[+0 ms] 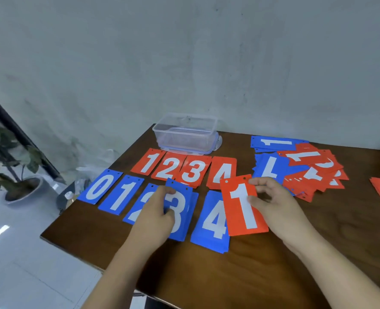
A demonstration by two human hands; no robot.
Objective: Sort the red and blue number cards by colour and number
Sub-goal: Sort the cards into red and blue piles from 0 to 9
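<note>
Table tally
Blue row: five piles. Red row: four piles. Held cards: two, red 1 and blue 3. Clear box: one.

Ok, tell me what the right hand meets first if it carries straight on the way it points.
The right hand, pinching a red 1 card, points away and leftward. First in that line is the red 4 card; the hand's height is unclear, so it may pass over it.

Free passage is offered by bare table at lower centre; upper centre is blocked by a clear box, right by a card heap.
</note>
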